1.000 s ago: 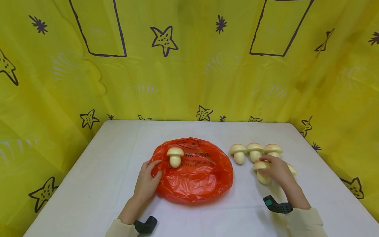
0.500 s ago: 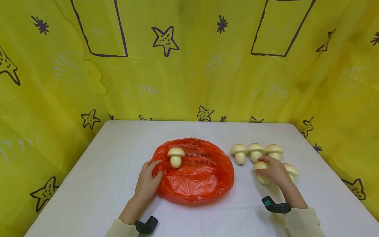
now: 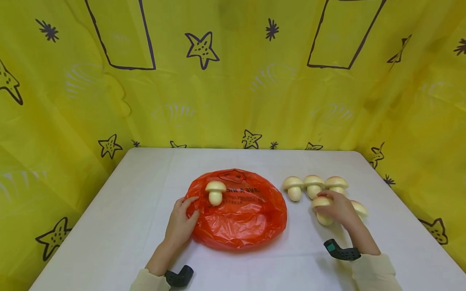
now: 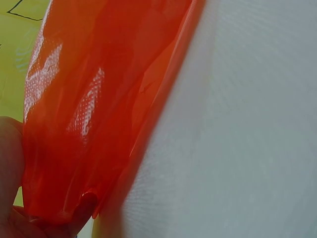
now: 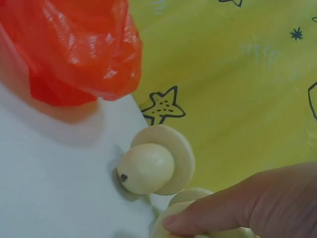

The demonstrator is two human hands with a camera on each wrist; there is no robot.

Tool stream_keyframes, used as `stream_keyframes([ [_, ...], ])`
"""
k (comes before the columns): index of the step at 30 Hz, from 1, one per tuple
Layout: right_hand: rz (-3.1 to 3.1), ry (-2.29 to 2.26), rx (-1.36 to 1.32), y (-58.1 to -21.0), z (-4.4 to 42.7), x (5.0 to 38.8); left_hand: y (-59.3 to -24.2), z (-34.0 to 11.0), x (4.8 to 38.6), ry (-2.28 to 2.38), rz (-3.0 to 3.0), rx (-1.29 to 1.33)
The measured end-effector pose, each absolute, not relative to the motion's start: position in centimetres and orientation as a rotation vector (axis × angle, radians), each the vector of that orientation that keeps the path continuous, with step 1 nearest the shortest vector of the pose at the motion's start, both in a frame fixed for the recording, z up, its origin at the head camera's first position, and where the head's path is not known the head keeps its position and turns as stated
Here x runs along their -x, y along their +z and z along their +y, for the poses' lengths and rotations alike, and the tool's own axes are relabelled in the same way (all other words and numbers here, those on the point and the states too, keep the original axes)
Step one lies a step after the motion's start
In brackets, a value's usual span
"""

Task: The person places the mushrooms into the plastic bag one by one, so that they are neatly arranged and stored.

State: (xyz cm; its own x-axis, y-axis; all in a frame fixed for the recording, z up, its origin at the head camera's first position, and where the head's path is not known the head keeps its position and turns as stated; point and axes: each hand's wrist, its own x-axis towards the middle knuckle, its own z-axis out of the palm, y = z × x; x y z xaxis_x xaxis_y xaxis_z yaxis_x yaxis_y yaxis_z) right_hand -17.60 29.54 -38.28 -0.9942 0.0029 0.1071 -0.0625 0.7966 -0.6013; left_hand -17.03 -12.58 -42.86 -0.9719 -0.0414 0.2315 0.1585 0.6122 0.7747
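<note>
A red plastic bag (image 3: 236, 228) lies with its mouth spread on the white table. One cream toy mushroom (image 3: 215, 193) sits on the bag at its left part. My left hand (image 3: 180, 222) holds the bag's left edge, the thumb and fingers on either side of the film in the left wrist view. To the right of the bag, my right hand (image 3: 341, 210) pinches another cream mushroom (image 3: 324, 219) by its cap. In the right wrist view the thumb (image 5: 213, 213) presses on that cap; the other fingers are mostly hidden.
Behind the right hand stand three mushrooms in a row: a left one (image 3: 293, 188), a middle one (image 3: 313, 186) and a right one (image 3: 336, 184). One more mushroom (image 3: 359, 208) is partly hidden by the right wrist. A yellow patterned curtain (image 3: 233, 93) hangs behind the white table (image 3: 120, 226).
Both hands have stayed almost still. The mushroom beside the right wrist shows a little more than one second ago.
</note>
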Motion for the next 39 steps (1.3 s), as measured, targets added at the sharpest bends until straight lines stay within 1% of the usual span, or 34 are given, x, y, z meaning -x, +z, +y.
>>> stream_keyframes([
  [7,-2.806,1.166,-0.066,-38.0,29.7,17.3,-42.8,-12.7,17.0,-1.284,-2.614,0.098],
  [24,-2.778,1.216,-0.068,-36.8,28.6,16.8,-43.0,-12.5,16.9,-1.300,-2.599,0.091],
  [39,-2.732,1.255,-0.126,-36.0,28.3,16.3,-43.0,-12.5,17.0,-1.290,-2.593,0.102],
])
